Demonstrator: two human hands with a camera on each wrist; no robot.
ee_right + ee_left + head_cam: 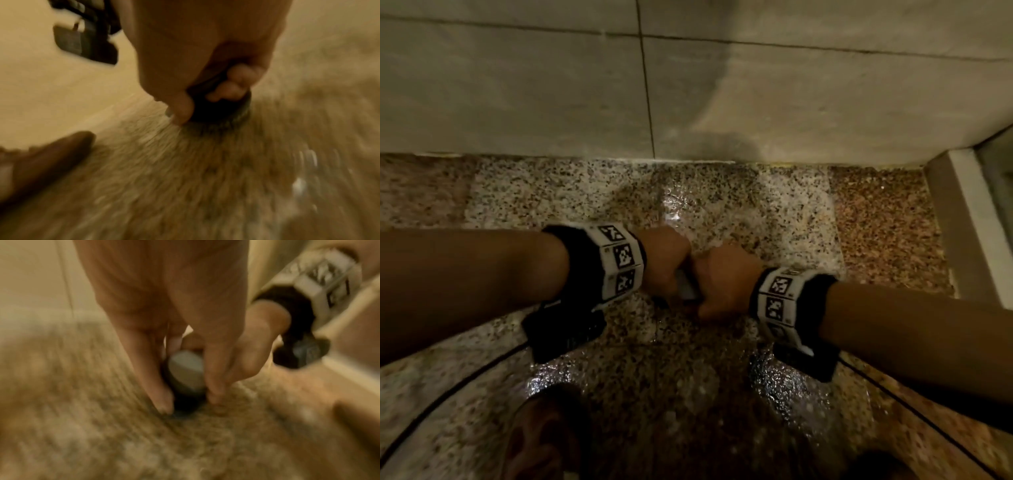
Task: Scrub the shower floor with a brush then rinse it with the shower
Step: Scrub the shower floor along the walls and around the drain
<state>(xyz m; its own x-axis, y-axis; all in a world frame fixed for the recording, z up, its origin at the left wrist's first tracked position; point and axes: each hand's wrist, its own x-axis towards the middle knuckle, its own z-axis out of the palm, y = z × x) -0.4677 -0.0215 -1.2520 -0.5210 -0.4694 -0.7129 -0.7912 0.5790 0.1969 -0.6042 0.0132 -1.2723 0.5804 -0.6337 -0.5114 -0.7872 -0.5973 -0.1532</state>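
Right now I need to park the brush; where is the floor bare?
Bare speckled floor lies along the tiled wall, left of both hands, and right toward the threshold. It is crowded at the brush and near your foot.

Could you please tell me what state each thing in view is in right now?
brush: bristles down on the floor, held by both hands
left hand: gripping the brush
right hand: gripping the brush
shower floor: wet and glistening, speckled stone
wall tiles: damp patch near the floor joint
foot: standing on the wet floor
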